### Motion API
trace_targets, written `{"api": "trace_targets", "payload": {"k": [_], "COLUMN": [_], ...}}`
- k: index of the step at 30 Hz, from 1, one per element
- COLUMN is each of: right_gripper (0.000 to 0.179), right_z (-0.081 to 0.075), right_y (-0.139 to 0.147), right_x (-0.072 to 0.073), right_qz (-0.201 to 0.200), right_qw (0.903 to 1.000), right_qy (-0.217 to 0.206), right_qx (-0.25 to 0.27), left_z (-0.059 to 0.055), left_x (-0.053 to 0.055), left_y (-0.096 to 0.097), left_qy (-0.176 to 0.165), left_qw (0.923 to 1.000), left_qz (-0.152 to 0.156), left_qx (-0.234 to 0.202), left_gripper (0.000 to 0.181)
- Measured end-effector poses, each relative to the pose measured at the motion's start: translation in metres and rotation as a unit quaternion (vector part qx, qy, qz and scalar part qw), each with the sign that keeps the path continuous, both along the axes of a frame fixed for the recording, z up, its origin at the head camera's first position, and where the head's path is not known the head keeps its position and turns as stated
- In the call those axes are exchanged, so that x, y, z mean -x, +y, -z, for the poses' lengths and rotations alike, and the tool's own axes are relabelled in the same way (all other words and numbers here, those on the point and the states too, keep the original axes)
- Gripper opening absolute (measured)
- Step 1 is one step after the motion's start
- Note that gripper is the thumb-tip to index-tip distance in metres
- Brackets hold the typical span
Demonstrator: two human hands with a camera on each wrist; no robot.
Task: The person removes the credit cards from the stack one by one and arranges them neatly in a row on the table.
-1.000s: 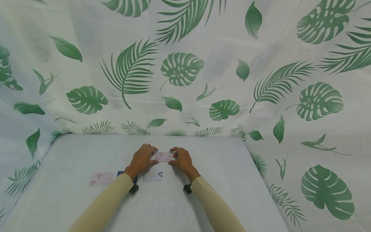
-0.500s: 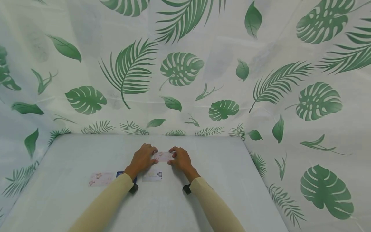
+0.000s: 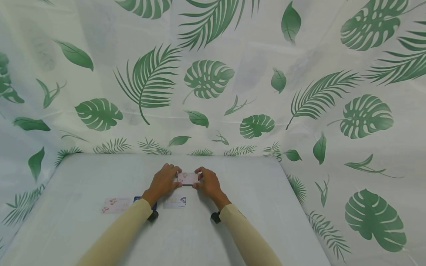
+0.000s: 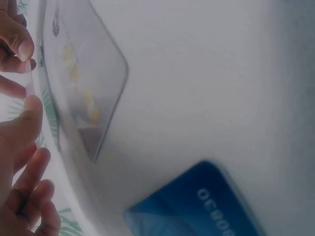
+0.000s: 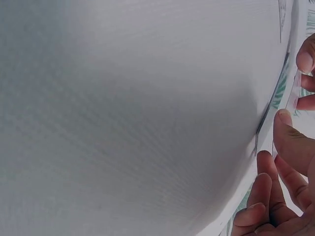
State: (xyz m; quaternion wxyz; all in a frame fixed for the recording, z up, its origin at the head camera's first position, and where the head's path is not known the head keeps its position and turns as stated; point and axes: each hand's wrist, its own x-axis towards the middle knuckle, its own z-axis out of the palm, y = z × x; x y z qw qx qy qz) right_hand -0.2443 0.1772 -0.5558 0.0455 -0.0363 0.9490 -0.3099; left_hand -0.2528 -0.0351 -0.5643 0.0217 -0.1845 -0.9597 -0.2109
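Between both hands is a pale card with a pink floral print (image 3: 188, 178), near the far middle of the table. My left hand (image 3: 165, 180) pinches its left end between thumb and fingers. At the right end, my right hand (image 3: 209, 183) pinches it the same way. In the right wrist view the card shows edge-on, raised above the tabletop, and a thin dark-edged flat item (image 5: 268, 115) lies below it. A whitish card with a dark emblem (image 3: 176, 201) lies on the near side of the hands. Under the left forearm, a blue card (image 4: 192, 201) is partly hidden.
Another pink-printed card (image 3: 115, 205) lies to the left of the blue one. The white tabletop (image 3: 253, 214) ends at a leaf-patterned sheet (image 3: 199, 136) that rises behind and at both sides. Dark wrist cameras (image 3: 216, 217) sit under the wrists.
The pink-printed card has risen slightly, and a dark line now shows along its near edge. Both hands keep their hold; the other cards lie as before.
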Motion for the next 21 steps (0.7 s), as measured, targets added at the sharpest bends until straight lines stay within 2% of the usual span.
{"api": "trace_targets", "payload": {"k": [9, 21], "right_gripper": [0.055, 0.061], "right_z": [-0.004, -0.011], "right_y": [0.001, 0.005], "right_x": [-0.003, -0.009], "right_qz": [-0.010, -0.017], "right_qw": [0.9996, 0.9983], "right_qy": [0.026, 0.052], "right_qx": [-0.004, -0.018], "left_z": [-0.010, -0.012], "left_x": [-0.004, -0.006], "left_y": [0.001, 0.001], "left_qy": [0.012, 0.045], "left_qw": [0.9999, 0.9987], "left_qz": [0.000, 0.019], "left_qx": [0.007, 0.014], "left_gripper": [0.063, 0.061]}}
